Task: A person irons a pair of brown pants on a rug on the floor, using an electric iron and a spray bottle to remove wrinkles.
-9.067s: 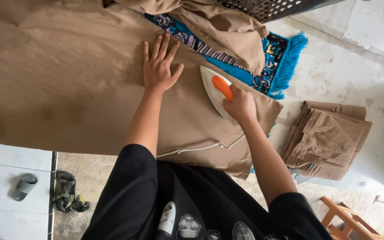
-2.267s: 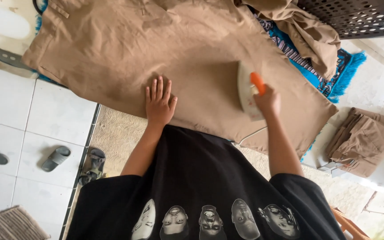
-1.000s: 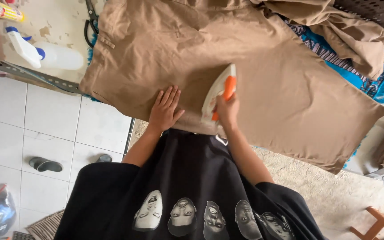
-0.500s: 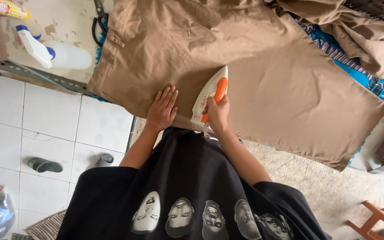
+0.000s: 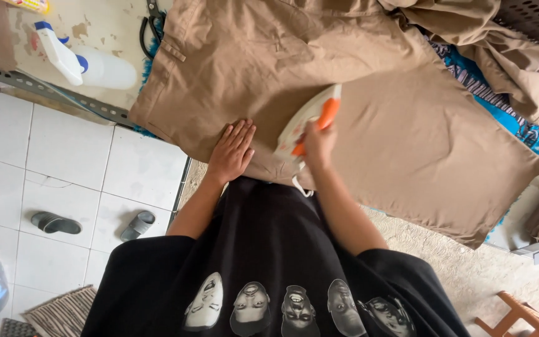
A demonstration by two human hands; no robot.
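A wide tan garment (image 5: 357,106) is lying spread over the work surface, soft and likely to wrinkle unless pinned flat. The left hand (image 5: 232,151) is pressing open-palmed on its near edge, while the right hand (image 5: 318,142) is gripping the orange handle of a white iron (image 5: 304,125), probably heavy and hot underneath.

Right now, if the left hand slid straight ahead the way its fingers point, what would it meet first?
Only more of the tan cloth that the left hand lies flat on; the iron sits off to its right, probably clear of that line.

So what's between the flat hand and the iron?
Only bare brown cloth lies between the left hand and the white-and-orange iron that the right hand grips, in the head view.
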